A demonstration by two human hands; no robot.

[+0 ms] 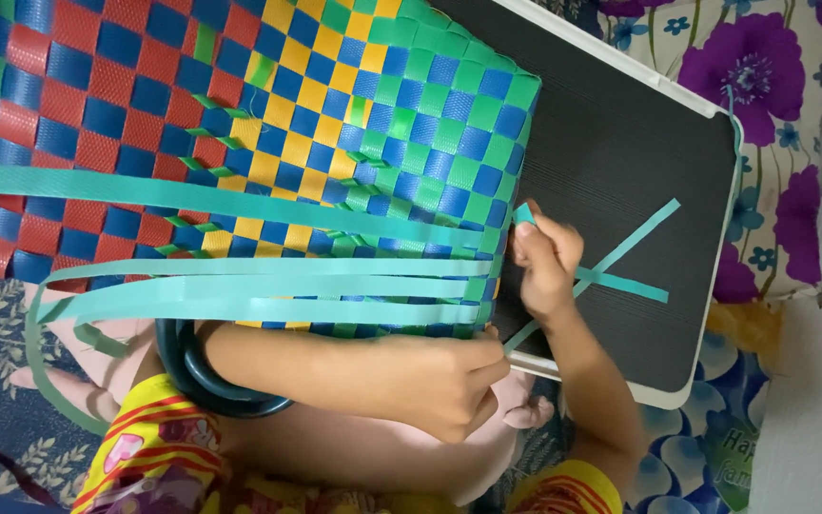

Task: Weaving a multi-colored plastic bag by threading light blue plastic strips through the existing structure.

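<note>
Left hand (449,385) fingers pinched on a teal strip (240,309) at the woven basket (240,124) corner, right hand (544,262) fingers closed on another strip end, black tabletop (639,143) beneath, floral bedsheet (763,76) seen beyond

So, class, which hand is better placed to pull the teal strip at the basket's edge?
Probably the right. The right hand pinches the end of the teal strip right at the edge of the woven basket. The left hand is closed lower down at the basket's corner, seemingly steadying it.
</note>
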